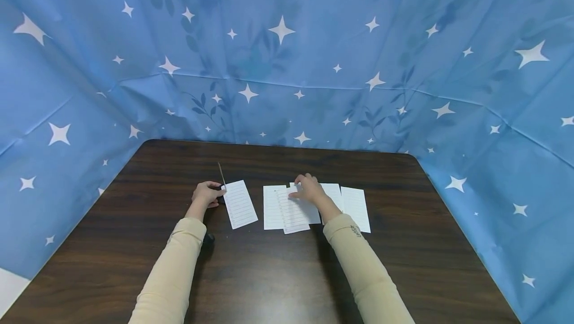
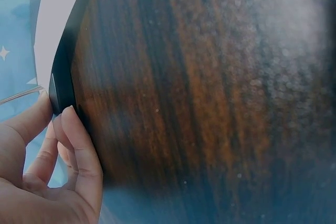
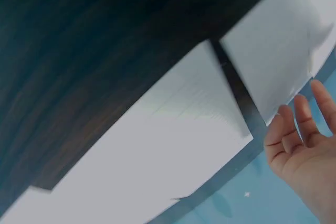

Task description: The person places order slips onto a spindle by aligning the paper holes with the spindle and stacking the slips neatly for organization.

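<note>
While one card (image 1: pixel 240 205) is pinched with a dark piece (image 2: pixel 63 88) by the left hand (image 1: pixel 207 195), the overlapping cards (image 1: pixel 292 213) on the bench (image 1: pixel 269 276) beneath the right hand (image 1: pixel 310 190), its fingers (image 3: pixel 305 120) loosely parted, are best handled singly by an edge so that none is creased or dragged.

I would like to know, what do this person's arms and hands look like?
The left sleeve and right sleeve are long and cream; the right has a small dark marking. The left hand and right hand wear no gloves.
</note>
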Available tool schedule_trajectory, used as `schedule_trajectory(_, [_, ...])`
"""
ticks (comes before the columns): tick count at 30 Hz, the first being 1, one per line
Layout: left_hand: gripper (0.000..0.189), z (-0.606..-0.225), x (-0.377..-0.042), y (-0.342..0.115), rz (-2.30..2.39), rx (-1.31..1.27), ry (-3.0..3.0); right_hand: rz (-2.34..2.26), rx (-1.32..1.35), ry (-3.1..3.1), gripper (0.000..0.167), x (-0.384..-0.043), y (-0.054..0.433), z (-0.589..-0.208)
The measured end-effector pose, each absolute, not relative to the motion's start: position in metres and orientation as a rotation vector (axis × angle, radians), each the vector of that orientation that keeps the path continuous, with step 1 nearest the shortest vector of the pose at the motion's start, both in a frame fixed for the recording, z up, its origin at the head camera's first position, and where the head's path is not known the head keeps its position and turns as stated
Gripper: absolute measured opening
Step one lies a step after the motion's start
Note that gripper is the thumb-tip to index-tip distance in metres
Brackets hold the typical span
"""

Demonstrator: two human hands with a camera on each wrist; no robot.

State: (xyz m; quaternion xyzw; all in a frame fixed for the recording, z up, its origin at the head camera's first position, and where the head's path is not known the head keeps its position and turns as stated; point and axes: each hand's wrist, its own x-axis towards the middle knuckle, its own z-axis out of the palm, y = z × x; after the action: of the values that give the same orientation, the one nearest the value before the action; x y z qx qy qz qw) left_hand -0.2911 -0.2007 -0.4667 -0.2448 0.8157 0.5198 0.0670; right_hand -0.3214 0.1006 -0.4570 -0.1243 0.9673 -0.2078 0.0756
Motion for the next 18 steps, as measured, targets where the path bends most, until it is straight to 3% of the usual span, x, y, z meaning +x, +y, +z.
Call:
schedule_trajectory(6, [0.037,-0.467,-0.288,-0.201,1.562,-0.744,2.471,-0.594,-0.396,2.823,0.052,-0.329,0.1,-0.457])
schedule_trajectory(14, [0.038,-0.467,-0.288,-0.2,1.565,-0.749,2.468,-0.629,-0.338,2.785,0.044,-0.332,0.096,-0.459])
schedule_trajectory(18, [0.037,-0.468,-0.29,-0.199,1.548,-0.749,2.483,-0.644,-0.349,2.809,0.048,-0.362,0.101,-0.494])
